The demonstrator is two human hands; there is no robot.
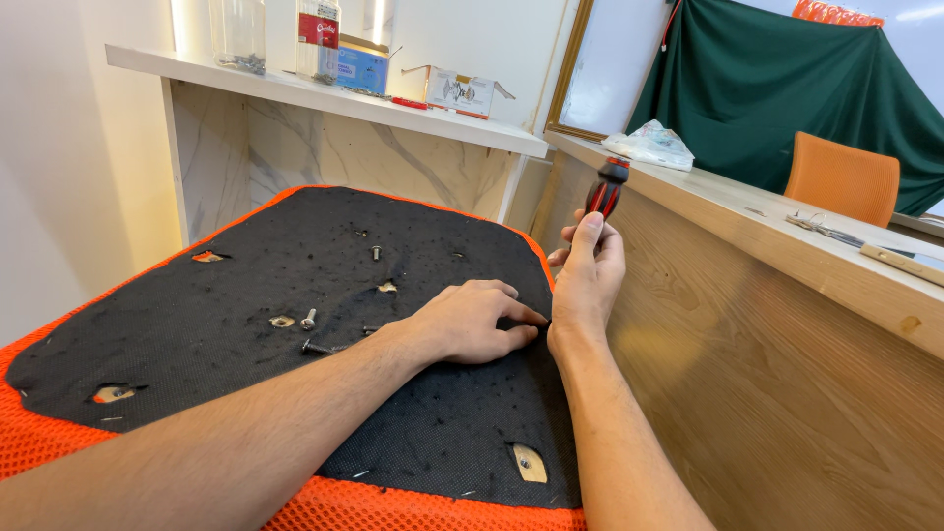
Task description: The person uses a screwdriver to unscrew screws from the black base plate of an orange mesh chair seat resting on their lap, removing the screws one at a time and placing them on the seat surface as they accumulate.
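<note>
Black fabric [246, 285] carries three loose bolts [309, 320]; one screwdriver [606, 189].

Screwdriver [605, 192] shaft and tip hidden behind right hand [587, 280]. Left hand [472, 320] fingertips cover whatever they pinch; can't tell what. Seat [295, 295] cut off at bottom and left edges. Jars [239, 34] on shelf cropped at top, contents too small to tell.

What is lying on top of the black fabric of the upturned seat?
On the black fabric lie loose bolts and the left hand. The right hand holds a screwdriver at its edge. What the left hand covers stays hidden.
</note>
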